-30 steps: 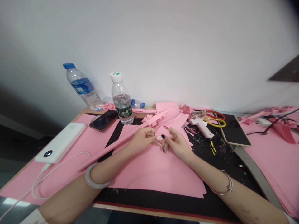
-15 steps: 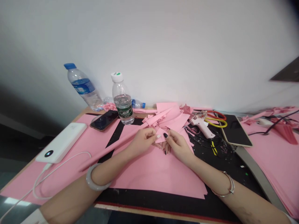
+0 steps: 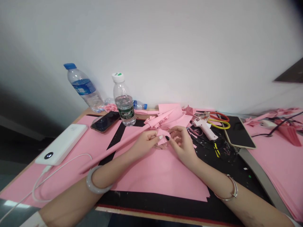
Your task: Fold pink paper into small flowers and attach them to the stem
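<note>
My left hand [image 3: 145, 142] and my right hand [image 3: 181, 144] meet over the middle of the table, both pinching a small folded piece of pink paper [image 3: 163, 137]. The thumbs and forefingers press on its edges; a black-painted thumbnail shows on the right hand. Under the hands lies a large pink sheet [image 3: 161, 173] on a black cutting mat [image 3: 165, 205]. A heap of pink paper scraps [image 3: 169, 118] sits just beyond the hands.
Two water bottles [image 3: 123, 101] [image 3: 82, 88] stand at the back left by a dark phone [image 3: 105, 121]. A white power bank [image 3: 62, 143] with cable lies left. A glue gun [image 3: 204, 125], scissors [image 3: 219, 121] and a tablet [image 3: 238, 134] lie right. Pink sheets [image 3: 281, 164] cover the far right.
The small pink piece was folded smaller between my fingers, and my right hand's fingers shifted up and curled over it. The arms stayed in place.
</note>
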Motion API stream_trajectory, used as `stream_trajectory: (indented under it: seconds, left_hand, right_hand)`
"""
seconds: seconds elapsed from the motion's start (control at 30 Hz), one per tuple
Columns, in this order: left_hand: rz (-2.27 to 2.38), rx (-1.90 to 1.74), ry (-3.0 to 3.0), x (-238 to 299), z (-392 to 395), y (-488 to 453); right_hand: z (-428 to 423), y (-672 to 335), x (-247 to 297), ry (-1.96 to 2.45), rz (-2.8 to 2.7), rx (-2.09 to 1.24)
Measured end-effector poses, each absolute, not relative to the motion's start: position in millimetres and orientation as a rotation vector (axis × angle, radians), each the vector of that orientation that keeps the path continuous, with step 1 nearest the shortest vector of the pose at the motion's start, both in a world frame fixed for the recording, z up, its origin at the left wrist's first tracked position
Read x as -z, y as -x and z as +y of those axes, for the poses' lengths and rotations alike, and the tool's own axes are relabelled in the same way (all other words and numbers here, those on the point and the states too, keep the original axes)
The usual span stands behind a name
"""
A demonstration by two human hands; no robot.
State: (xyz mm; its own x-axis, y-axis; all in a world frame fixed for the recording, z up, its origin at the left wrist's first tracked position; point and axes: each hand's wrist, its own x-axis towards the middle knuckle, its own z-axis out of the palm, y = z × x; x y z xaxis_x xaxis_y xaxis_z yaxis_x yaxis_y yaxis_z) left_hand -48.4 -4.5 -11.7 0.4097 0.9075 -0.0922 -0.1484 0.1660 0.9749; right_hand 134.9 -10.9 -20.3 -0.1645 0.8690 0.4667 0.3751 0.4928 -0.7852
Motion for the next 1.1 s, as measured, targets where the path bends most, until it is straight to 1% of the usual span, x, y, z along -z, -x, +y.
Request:
stream_trajectory:
  seconds: [0.1,0.23,0.43,0.73,1.1]
  left_hand:
    - [0.845,-0.912,-1.095,12.8,-2.9,50.3]
    - [0.848,-0.903,-1.093,13.2,-4.1,51.4]
    - [0.815,-0.847,-1.059,13.6,-5.0,51.3]
    - [0.723,-0.843,-0.913,16.0,-5.7,50.8]
    - [0.786,-0.867,-0.993,15.3,-6.9,49.2]
  right_hand:
    - [-10.2,-136.5,18.4,0.924,-1.933,-0.32]
    - [-10.3,-137.0,15.9,0.827,-2.077,-0.187]
    - [-7.7,-140.7,19.5,0.882,-2.06,-0.14]
    - [-10.7,-140.1,16.7,0.8,-2.041,-0.072]
    - [-8.1,-137.4,13.6,0.903,-1.96,-0.266]
